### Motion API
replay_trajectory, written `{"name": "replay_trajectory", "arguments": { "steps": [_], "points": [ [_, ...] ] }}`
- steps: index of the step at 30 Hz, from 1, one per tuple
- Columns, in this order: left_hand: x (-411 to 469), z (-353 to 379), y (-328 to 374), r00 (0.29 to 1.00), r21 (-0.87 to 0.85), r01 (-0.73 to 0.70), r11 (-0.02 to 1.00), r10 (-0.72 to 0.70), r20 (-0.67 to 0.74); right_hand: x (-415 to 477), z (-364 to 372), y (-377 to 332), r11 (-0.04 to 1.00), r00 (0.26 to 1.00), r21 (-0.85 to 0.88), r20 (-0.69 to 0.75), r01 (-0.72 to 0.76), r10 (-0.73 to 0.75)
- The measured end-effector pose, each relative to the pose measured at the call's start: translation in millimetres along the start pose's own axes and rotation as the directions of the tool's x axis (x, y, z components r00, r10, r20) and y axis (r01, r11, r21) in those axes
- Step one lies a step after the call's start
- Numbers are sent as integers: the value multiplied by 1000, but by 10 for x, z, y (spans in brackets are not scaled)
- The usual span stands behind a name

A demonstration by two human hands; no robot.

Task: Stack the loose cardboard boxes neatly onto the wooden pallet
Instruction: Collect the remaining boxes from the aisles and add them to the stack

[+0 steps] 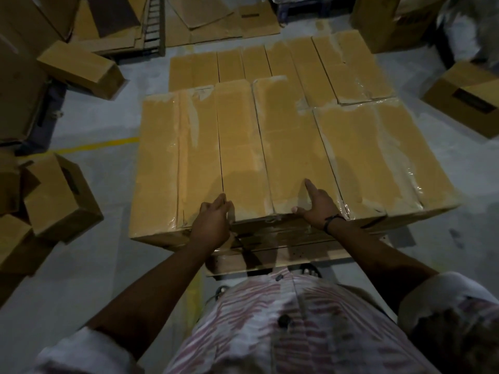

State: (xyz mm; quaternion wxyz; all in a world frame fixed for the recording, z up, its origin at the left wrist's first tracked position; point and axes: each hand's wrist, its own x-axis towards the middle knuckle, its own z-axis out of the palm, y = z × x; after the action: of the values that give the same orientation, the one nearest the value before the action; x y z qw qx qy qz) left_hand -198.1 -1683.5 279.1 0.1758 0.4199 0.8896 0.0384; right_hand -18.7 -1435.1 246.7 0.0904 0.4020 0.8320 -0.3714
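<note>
Several long taped cardboard boxes (243, 147) lie side by side in a flat layer on the wooden pallet (272, 255), with a lower layer of boxes (270, 63) visible behind. My left hand (213, 225) rests at the near end of the boxes, fingers extended along a seam between two of them. My right hand (317, 205) lies flat on the near end of a box (291, 157), fingers straight, thumb at the front edge. Neither hand grips anything.
Loose boxes lie on the grey floor: one at the left (60, 195), one at the upper left (81, 68), one at the right (467, 98). Flattened cardboard (216, 20) lies at the back. A yellow floor line (97, 145) runs on the left.
</note>
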Motion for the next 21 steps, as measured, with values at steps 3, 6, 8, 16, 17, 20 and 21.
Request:
{"name": "replay_trajectory", "arguments": {
  "steps": [3,6,8,16,17,20,21],
  "points": [
    [37,-45,29,1000,63,-25,998,24,16,4,-31,-12,1000,1000,-18,24,-12,12],
    [67,-76,50,999,105,-42,994,39,34,2,-64,-26,998,999,-58,49,-10,13],
    [72,-86,51,998,117,-50,992,46,38,-1,-92,-45,997,997,-80,76,-6,12],
    [80,-82,16,998,153,-49,987,44,34,62,-184,-312,941,995,-339,102,17,18],
    [78,-75,17,998,161,-49,986,43,38,71,-176,-330,938,994,-346,107,15,23],
    [57,-75,31,998,187,-51,981,46,32,91,-188,-373,886,995,-459,101,59,-14],
    [51,-76,36,998,189,-53,980,48,32,97,-194,-397,857,993,-507,106,91,-42]
  ]
}}
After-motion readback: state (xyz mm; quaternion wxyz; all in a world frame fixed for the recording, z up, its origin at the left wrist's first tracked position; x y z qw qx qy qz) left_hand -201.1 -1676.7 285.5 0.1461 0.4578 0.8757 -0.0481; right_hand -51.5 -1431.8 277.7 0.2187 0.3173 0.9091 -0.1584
